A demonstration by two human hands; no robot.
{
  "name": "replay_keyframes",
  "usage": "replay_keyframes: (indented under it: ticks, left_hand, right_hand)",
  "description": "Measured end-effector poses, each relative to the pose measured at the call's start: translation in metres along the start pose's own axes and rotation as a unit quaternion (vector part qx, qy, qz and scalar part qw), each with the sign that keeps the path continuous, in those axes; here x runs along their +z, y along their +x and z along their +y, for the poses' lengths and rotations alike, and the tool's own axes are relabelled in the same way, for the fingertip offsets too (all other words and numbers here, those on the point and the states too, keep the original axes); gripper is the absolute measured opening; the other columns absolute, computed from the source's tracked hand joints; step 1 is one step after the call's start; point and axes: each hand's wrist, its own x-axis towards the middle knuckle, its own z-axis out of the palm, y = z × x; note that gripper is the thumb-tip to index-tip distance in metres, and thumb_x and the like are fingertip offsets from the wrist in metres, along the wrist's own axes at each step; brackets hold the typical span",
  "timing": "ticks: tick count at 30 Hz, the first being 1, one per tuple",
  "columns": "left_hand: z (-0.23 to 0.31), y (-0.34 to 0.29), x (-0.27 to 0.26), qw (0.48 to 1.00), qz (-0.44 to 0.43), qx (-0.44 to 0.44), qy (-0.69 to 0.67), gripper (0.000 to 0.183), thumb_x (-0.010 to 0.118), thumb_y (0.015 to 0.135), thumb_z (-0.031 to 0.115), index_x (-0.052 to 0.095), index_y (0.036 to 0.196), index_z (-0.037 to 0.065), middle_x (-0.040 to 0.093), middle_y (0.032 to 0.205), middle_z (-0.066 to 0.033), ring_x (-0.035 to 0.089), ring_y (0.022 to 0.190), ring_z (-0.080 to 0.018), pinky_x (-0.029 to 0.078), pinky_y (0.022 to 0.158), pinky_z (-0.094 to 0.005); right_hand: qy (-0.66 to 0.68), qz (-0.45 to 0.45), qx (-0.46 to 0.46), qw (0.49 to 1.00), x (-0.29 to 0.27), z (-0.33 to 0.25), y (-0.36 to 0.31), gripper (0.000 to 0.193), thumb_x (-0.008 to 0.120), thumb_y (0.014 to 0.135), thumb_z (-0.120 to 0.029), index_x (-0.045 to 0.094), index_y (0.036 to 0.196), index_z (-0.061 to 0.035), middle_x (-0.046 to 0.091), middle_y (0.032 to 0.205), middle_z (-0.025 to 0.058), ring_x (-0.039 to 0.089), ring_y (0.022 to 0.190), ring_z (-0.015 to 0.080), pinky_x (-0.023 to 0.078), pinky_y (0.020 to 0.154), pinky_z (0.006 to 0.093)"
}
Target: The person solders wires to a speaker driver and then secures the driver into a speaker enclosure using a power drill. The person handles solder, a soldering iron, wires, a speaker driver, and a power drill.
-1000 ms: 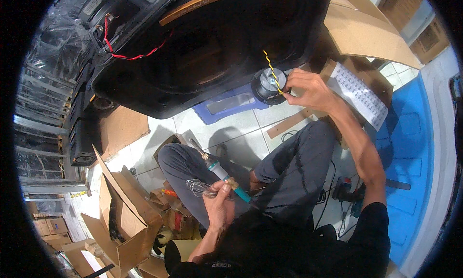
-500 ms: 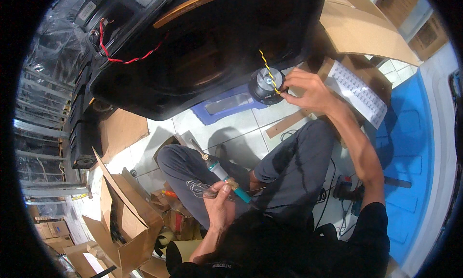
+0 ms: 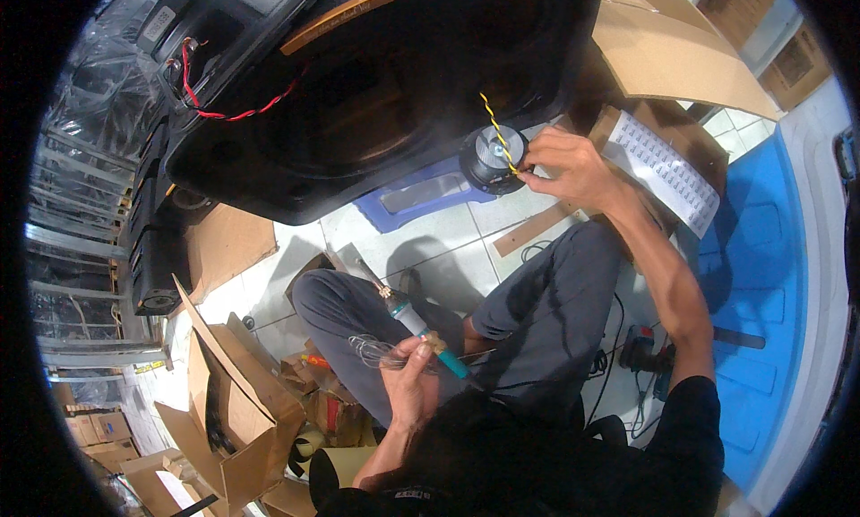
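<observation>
My left hand is closed around a soldering iron with a teal handle, together with a loose coil of thin silvery wire. The iron's metal end points up and away, above my left knee. Farther off, my right hand pinches a twisted yellow-and-black wire low down, at the edge of a round black speaker driver. The driver's round grey back faces up, and the wire's free end sticks out past it. My fingertips partly hide where wire and driver meet.
A large black speaker cabinet stands open in front, with a red-and-black wire at its upper left. A purple plastic stool lies beneath the driver. Cardboard boxes crowd the left; a blue panel borders the right.
</observation>
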Motion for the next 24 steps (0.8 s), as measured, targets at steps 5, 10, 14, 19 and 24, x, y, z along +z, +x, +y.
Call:
replay_keyframes:
  ticks: [5, 10, 14, 19, 24]
  left_hand:
    - [0.000, 0.002, 0.002, 1.000, -0.004, 0.006, -0.001, 0.021, 0.069, 0.089, 0.012, 0.064, 0.103, -0.003, 0.069, 0.099, -0.0134, 0.066, 0.090, -0.0248, 0.051, 0.090, -0.0424]
    - [0.000, 0.012, 0.011, 1.000, -0.015, 0.005, 0.002, 0.022, 0.070, 0.088, 0.012, 0.064, 0.103, -0.003, 0.068, 0.099, -0.0133, 0.065, 0.092, -0.0244, 0.050, 0.090, -0.0413]
    - [0.002, 0.015, 0.020, 0.999, -0.040, 0.007, -0.010, 0.022, 0.070, 0.088, 0.011, 0.064, 0.103, -0.004, 0.068, 0.100, -0.0135, 0.064, 0.091, -0.0243, 0.049, 0.089, -0.0401]
    - [0.005, 0.022, 0.037, 0.999, -0.026, 0.014, 0.012, 0.019, 0.069, 0.088, 0.010, 0.064, 0.101, -0.004, 0.068, 0.099, -0.0129, 0.064, 0.090, -0.0217, 0.049, 0.088, -0.0372]
    - [0.003, 0.049, 0.068, 0.996, -0.046, 0.035, -0.073, 0.008, 0.068, 0.087, 0.000, 0.066, 0.094, -0.002, 0.067, 0.091, -0.0090, 0.062, 0.080, -0.0153, 0.050, 0.075, -0.0299]
  right_hand:
    - [0.010, -0.002, 0.019, 1.000, 0.000, 0.000, 0.001, 0.016, 0.077, 0.069, 0.001, 0.069, 0.082, 0.0031, 0.068, 0.084, 0.0127, 0.064, 0.081, 0.0263, 0.052, 0.074, 0.0357]
    - [0.019, 0.033, 0.048, 0.998, 0.003, -0.003, -0.002, 0.014, 0.074, 0.069, 0.003, 0.066, 0.081, 0.0035, 0.067, 0.084, 0.0129, 0.064, 0.081, 0.0267, 0.053, 0.072, 0.0356]
    - [-0.012, 0.063, 0.046, 0.997, 0.008, -0.003, -0.007, 0.018, 0.074, 0.068, 0.004, 0.065, 0.084, 0.0035, 0.067, 0.087, 0.0137, 0.065, 0.083, 0.0263, 0.054, 0.074, 0.0342]
    - [-0.032, 0.097, 0.038, 0.994, 0.015, -0.003, -0.010, 0.016, 0.073, 0.069, 0.003, 0.065, 0.083, 0.0023, 0.065, 0.085, 0.0125, 0.064, 0.083, 0.0280, 0.054, 0.075, 0.0356]
    - [-0.060, 0.101, 0.052, 0.992, 0.018, -0.011, -0.014, 0.018, 0.074, 0.071, 0.001, 0.064, 0.086, 0.0015, 0.065, 0.090, 0.0127, 0.064, 0.087, 0.0286, 0.053, 0.077, 0.0359]
